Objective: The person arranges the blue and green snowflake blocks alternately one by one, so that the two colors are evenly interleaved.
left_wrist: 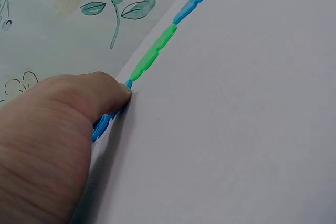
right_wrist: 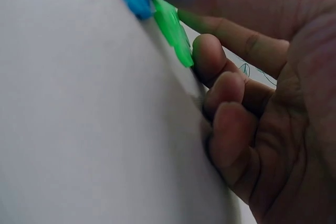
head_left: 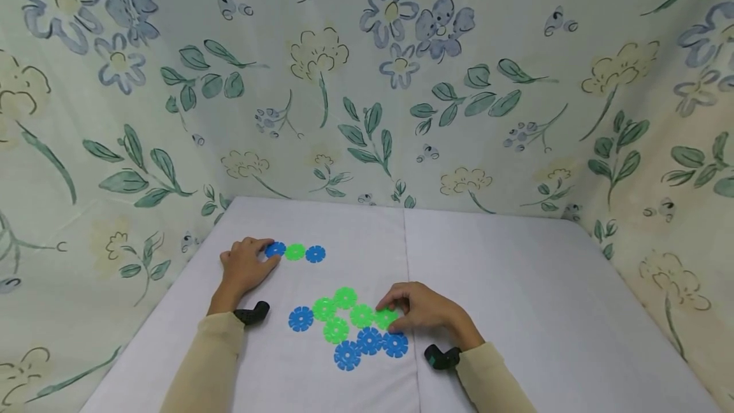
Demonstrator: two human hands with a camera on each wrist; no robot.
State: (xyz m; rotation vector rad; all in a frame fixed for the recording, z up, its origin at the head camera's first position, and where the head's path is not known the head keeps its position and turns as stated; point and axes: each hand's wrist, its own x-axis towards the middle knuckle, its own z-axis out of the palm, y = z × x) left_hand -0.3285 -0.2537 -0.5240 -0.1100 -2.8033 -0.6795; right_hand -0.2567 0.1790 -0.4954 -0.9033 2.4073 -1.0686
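A row of three notched discs point(head_left: 295, 252) lies flat on the desk point(head_left: 493, 285), running blue, green, blue, edges touching or just beside each other. The straight line and alternating colours suggest a deliberate order.

The left hand point(head_left: 245, 266) is at the row's left end, thumb and forefinger bent round opposite sides of the end blue disc point(head_left: 276, 249), parted by roughly its width. That hold probably keeps the line straight, and taking the rim leaves the row's other two discs untouched.

Nearer the person than the row, and reaching right of it, is a cluster of loose discs point(head_left: 360, 315), five green and four blue, perhaps gathered there to be within easy reach. The right hand point(head_left: 427, 308), well to the right of the row, is partly open, its thumb and forefinger bent round a green disc point(head_left: 386, 318) at the cluster's edge. Gripping by the rim likely suits so thin a piece; whether it is lifted, I cannot tell. The thumb is very near the blue disc beside it point(head_left: 395, 345), on the side away from the row.
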